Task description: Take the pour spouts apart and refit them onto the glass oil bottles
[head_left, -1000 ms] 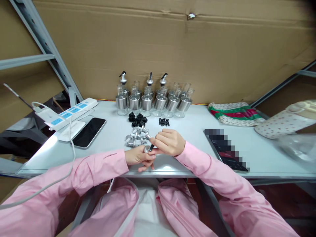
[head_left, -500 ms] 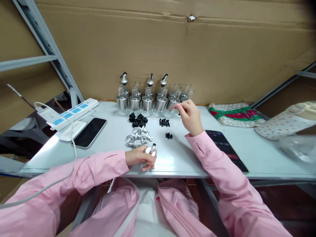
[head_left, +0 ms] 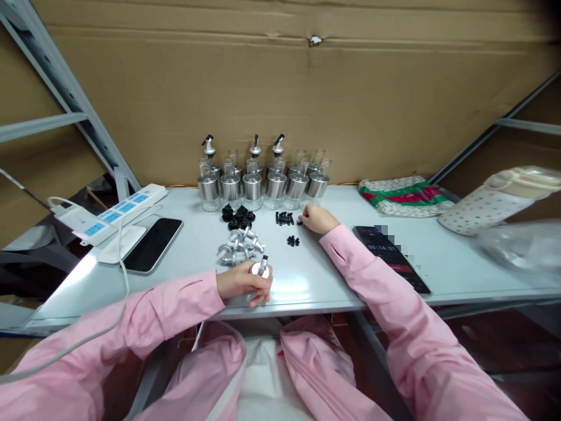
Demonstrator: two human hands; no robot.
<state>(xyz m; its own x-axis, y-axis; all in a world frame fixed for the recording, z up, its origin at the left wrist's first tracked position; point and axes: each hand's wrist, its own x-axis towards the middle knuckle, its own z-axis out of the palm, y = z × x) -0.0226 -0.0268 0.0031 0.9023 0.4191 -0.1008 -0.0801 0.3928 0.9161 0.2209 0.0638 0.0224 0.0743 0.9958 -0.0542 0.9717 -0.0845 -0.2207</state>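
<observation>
My left hand (head_left: 244,282) rests near the table's front edge, its fingers wrapped around a silver pour spout (head_left: 262,269) with a small black tip pointing up. Past it lies a heap of loose silver spouts (head_left: 239,248), with black ribbed stoppers (head_left: 236,217) behind them. My right hand (head_left: 321,218) is low over the table, fingertips pinched at a small black piece (head_left: 300,221). To its left are short black levers (head_left: 284,218); nearer me sits a cluster of tiny black caps (head_left: 293,240).
Several glass-and-steel bottles (head_left: 253,186) stand along the cardboard wall, three with spouts. On the left are a power strip (head_left: 125,210) and a phone (head_left: 153,245). On the right lie another phone (head_left: 392,260), a patterned cloth (head_left: 403,196) and a dotted bottle (head_left: 482,204).
My right hand has come down from in front of the bottles to the table beside the black levers. My left hand still holds the spout. The view has shifted slightly.
</observation>
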